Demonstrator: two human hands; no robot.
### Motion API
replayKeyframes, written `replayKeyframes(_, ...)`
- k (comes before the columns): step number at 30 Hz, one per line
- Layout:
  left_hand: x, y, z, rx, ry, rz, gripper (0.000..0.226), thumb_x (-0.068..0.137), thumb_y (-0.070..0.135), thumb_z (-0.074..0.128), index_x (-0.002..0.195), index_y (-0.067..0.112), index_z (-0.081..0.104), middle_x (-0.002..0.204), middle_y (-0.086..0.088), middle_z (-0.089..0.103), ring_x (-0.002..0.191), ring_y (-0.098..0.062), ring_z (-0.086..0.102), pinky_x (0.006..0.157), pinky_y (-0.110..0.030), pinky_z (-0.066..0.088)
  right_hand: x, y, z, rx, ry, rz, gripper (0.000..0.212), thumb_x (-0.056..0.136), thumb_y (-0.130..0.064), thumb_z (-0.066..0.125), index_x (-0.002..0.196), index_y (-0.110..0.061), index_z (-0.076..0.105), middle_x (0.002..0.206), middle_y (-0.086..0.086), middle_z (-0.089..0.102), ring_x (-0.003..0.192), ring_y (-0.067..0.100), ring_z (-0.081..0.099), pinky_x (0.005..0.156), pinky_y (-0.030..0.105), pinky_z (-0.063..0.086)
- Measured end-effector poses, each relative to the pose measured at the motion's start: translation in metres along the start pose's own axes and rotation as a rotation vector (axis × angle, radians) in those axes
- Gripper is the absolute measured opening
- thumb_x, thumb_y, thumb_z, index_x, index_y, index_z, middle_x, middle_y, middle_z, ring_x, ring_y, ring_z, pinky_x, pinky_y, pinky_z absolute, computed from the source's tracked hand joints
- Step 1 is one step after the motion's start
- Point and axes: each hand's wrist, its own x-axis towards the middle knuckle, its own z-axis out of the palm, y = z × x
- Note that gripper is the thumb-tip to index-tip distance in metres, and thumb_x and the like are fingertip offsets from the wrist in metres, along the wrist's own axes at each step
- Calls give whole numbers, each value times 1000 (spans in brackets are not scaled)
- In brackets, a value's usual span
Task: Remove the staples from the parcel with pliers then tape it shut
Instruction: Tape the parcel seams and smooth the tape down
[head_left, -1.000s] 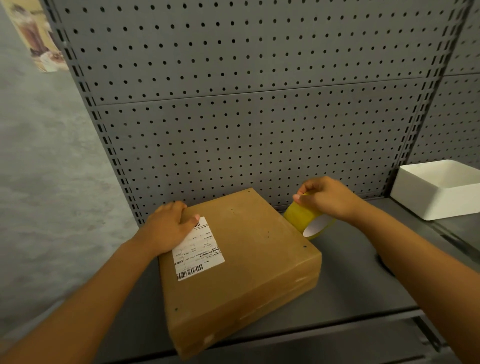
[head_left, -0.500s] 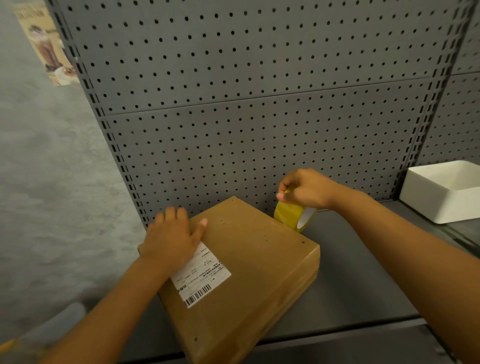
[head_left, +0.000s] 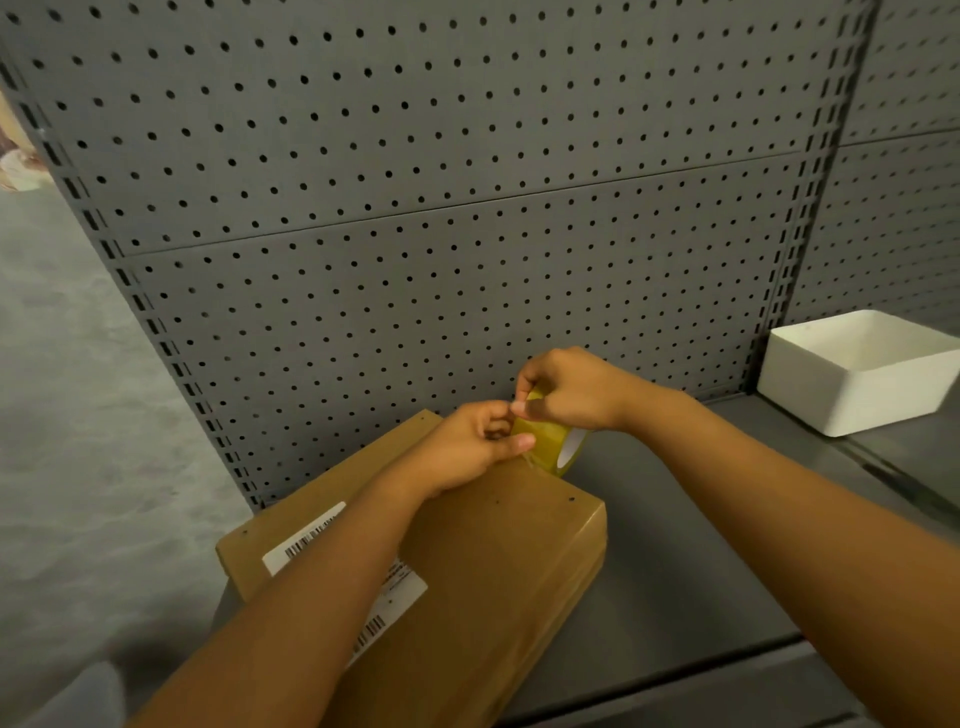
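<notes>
A flat brown cardboard parcel with a white shipping label lies on the grey shelf, turned at an angle. At the parcel's far right corner, my right hand grips a roll of yellowish tape from above. My left hand has come over the parcel and pinches at the tape's loose end on the roll's near side, fingertips touching those of my right hand. Small dark holes dot the parcel's top edge. No pliers are in view.
A grey pegboard wall rises right behind the parcel. A white open box stands on the shelf at the far right. Grey floor lies to the left beyond the shelf end.
My left hand left the label area and moved right to the tape roll. The right hand with the roll shifted slightly toward the parcel's far corner. The view came closer.
</notes>
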Motion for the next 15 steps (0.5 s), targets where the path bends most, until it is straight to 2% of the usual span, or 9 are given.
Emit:
replayKeyframes(2, 3, -2, -1, -26, 9, -11, 16, 92, 19, 60, 104, 30, 58, 97, 11, 67, 87, 5, 62, 79, -12, 46, -3, 4, 1, -16, 45, -26, 16, 89, -33, 63, 93, -18, 66, 93, 2, 63, 82, 16, 57, 69, 28, 44)
replayKeyframes(5, 5, -4, 0, -64, 24, -10, 10, 92, 19, 61, 98, 26, 57, 84, 9, 65, 78, 0, 60, 81, -22, 44, -9, 12, 7, -20, 167, -85, 30, 84, -38, 68, 107, -18, 64, 108, 0, 57, 102, 15, 51, 87, 27, 42)
replayKeyframes(7, 6, -5, 1, -76, 26, -16, 16, 92, 19, 61, 107, 21, 59, 93, 2, 69, 89, -10, 65, 89, -30, 48, -14, 14, 9, 67, 303, -52, 36, 83, -38, 70, 109, -17, 58, 109, 0, 56, 104, 14, 49, 88, 26, 41)
replayKeyframes(9, 7, -4, 3, -97, 21, -22, 19, 92, 18, 61, 110, 11, 58, 103, -7, 70, 98, -24, 66, 95, -40, 50, -23, 14, 9, 125, 486, 12, 26, 86, -39, 66, 88, -16, 54, 87, 1, 55, 82, 15, 50, 72, 30, 43)
replayKeyframes(11, 8, -4, 3, -117, 26, -40, 18, 92, 17, 61, 107, 8, 57, 104, -10, 70, 97, -27, 66, 96, -46, 49, -35, 15, 8, 109, 572, 109, 39, 91, -41, 58, 66, -13, 47, 62, 4, 49, 58, 17, 44, 57, 35, 42)
replayKeyframes(13, 10, -4, 3, -133, 29, -60, 12, 92, 17, 61, 103, 12, 58, 103, -8, 71, 93, -24, 66, 97, -48, 49, -49, 16, 6, 121, 465, 213, 54, 95, -44, 51, 57, -5, 52, 54, 14, 56, 50, 23, 49, 56, 39, 51)
replayKeyframes(15, 13, -4, 3, -136, 26, -74, 7, 91, 17, 62, 97, 18, 60, 102, -6, 71, 93, -23, 66, 98, -48, 48, -63, 11, 7, 215, 159, 299, 55, 94, -50, 49, 59, -9, 62, 61, 11, 67, 55, 21, 63, 62, 37, 58)
